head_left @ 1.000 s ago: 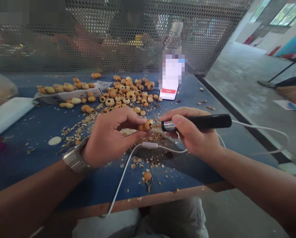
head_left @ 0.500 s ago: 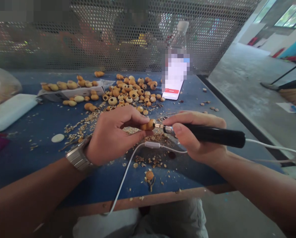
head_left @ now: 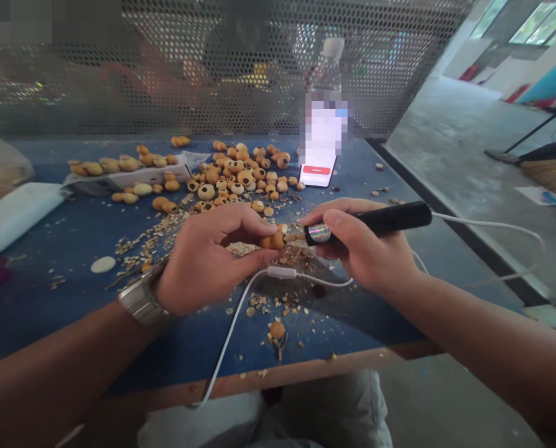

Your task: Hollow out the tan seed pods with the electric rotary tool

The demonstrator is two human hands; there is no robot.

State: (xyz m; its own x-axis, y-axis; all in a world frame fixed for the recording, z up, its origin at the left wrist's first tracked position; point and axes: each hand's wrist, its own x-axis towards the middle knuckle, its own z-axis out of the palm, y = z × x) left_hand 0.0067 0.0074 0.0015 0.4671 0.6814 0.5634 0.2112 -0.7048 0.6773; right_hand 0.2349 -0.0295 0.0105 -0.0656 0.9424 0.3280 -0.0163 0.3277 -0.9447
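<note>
My left hand point(head_left: 208, 255), with a metal watch on the wrist, pinches a small orange-brown nut point(head_left: 274, 239) between thumb and fingers above the blue table point(head_left: 63, 298). My right hand point(head_left: 359, 249) grips a black pen-shaped power tool point(head_left: 375, 221) like a pencil. The tool's metal tip touches the nut's right end. A white cable point(head_left: 487, 225) runs from the tool's back end; another stretch of white cord point(head_left: 231, 330) crosses the table under my hands and drops over the front edge. Shell crumbs lie beneath the nut.
A heap of holed orange nuts point(head_left: 240, 177) lies behind my hands, more nuts on a flat white box point(head_left: 129, 174) to the left. A phone point(head_left: 319, 165) leans on a water bottle point(head_left: 327, 71). Perforated metal mesh point(head_left: 166, 68) walls the back. One loose nut point(head_left: 277, 330) lies near the wooden front edge.
The tool's back end swung up and back toward the left after dipping lower half a second ago. The tip stays at the nut; my left hand barely shifted.
</note>
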